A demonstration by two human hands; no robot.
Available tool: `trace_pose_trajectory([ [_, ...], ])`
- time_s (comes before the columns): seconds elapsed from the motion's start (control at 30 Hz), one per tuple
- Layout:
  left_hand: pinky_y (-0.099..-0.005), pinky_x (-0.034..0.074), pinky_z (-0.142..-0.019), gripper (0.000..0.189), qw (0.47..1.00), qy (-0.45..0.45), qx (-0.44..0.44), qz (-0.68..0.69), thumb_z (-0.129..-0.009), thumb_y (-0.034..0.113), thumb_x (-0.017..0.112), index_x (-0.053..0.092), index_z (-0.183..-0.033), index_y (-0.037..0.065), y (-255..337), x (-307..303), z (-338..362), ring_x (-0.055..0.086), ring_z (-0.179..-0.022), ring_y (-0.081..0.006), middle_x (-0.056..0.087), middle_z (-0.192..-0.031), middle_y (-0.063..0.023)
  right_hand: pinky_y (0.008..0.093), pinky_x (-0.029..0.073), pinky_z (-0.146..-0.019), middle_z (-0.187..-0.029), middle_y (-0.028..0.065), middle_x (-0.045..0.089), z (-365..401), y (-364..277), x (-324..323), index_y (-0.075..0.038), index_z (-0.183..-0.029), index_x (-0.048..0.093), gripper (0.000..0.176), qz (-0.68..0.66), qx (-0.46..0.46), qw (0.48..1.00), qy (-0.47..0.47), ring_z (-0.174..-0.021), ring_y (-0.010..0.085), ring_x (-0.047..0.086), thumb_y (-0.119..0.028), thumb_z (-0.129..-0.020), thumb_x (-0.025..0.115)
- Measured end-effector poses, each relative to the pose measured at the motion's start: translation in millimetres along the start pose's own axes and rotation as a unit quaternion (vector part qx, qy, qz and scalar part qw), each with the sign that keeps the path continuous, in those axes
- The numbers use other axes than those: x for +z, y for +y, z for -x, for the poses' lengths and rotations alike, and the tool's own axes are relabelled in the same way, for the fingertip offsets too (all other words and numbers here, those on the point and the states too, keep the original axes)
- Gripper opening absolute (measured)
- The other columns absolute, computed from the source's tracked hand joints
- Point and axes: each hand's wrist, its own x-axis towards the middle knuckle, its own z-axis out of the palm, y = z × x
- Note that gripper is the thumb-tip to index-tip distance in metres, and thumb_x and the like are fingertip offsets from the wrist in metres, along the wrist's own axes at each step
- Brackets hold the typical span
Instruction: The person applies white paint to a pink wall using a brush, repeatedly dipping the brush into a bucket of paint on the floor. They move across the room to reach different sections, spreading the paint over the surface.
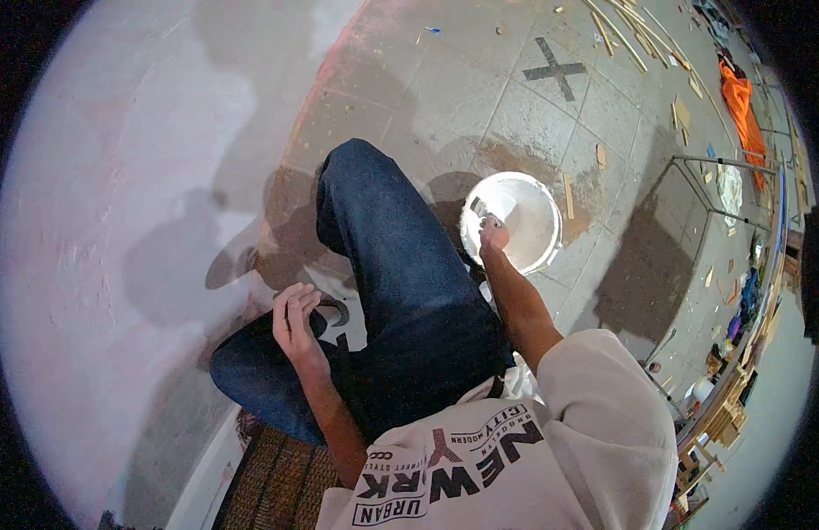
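Observation:
My right hand [493,233] reaches into a white bucket [554,237] on the tiled floor. Its fingers are closed around what looks like a putty knife [478,207], whose greyish blade shows near the bucket's inner wall. White material coats the inside of the bucket. My left hand [296,320] hovers above my bent leg, near the wall; its fingers are slightly bent and apart, with nothing visible in them. Beside it, a dark curved shape and a white patch show between my legs, too small to name.
A pale wall [118,221] rises close on the left. On the floor lie a black tape cross [554,70], wood strips [617,35] and scraps. A metal frame [728,162] stands at the right, near an orange cloth [741,106]. A brown mat [277,481] lies behind me.

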Motion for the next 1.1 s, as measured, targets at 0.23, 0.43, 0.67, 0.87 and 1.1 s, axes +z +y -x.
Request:
trace_pose_trajectory([
  [0.23, -0.0377, 0.051, -0.096, 0.031, 1.000, 0.003, -0.005, 0.025, -0.108, 0.021, 0.046, 0.060, -0.121, -0.004, 1.7, 4.5, -2.2, 0.066, -0.101, -0.0238, 0.067, -0.113, -0.0162, 0.0313, 0.051, -0.057, -0.070, 0.0082, 0.067, 44.7, -74.8, -40.6, 0.002, -0.081, 0.069, 0.040, -0.093, 0.038, 0.991, 0.088, -0.058, 0.0171, 0.062, -0.033, -0.100, 0.062],
  [0.43, -0.0375, 0.052, -0.096, 0.030, 0.999, -0.008, -0.009, 0.037, -0.107, 0.019, 0.046, 0.060, -0.120, -0.004, -8.7, 3.5, -3.2, 0.065, -0.102, -0.0235, 0.066, -0.113, -0.0153, 0.0298, 0.050, -0.057, -0.073, 0.0090, 0.067, 24.8, -44.1, -88.5, 0.000, -0.087, 0.066, 0.029, -0.163, 0.053, 0.985, -0.008, -0.061, 0.0171, 0.063, -0.027, -0.099, 0.067],
  [0.67, -0.0384, 0.052, -0.097, 0.029, 0.999, -0.002, 0.016, 0.039, -0.107, 0.018, 0.045, 0.061, -0.119, -0.003, 6.4, 6.0, 4.5, 0.065, -0.102, -0.0230, 0.067, -0.111, -0.0148, 0.0328, 0.047, -0.045, -0.063, 0.0058, 0.061, -15.8, 23.3, -105.9, -0.002, -0.076, 0.067, 0.018, 0.033, 0.167, 0.960, -0.225, -0.048, 0.0189, 0.056, -0.013, -0.090, 0.067],
  [0.87, -0.0410, 0.052, -0.099, 0.033, 0.999, -0.006, 0.021, 0.048, -0.105, 0.021, 0.050, 0.056, -0.128, -0.003, 3.5, -5.7, 8.8, 0.065, -0.106, -0.0274, 0.064, -0.120, -0.0188, 0.0336, 0.038, -0.038, -0.058, 0.0019, 0.054, -43.2, 47.2, -85.1, -0.012, -0.070, 0.062, 0.021, 0.097, 0.043, 0.970, -0.217, -0.044, 0.0168, 0.051, -0.015, -0.091, 0.061],
  [1.1, -0.0393, 0.052, -0.098, 0.032, 0.998, 0.002, 0.027, 0.058, -0.105, 0.021, 0.052, 0.058, -0.125, -0.003, 8.5, -2.0, 10.2, 0.066, -0.104, -0.0264, 0.065, -0.119, -0.0181, 0.0368, 0.036, -0.038, -0.055, 0.0029, 0.051, -26.2, -5.0, -69.6, -0.014, -0.069, 0.060, 0.026, 0.033, 0.144, 0.970, -0.193, -0.044, 0.0203, 0.051, -0.020, -0.093, 0.060],
])
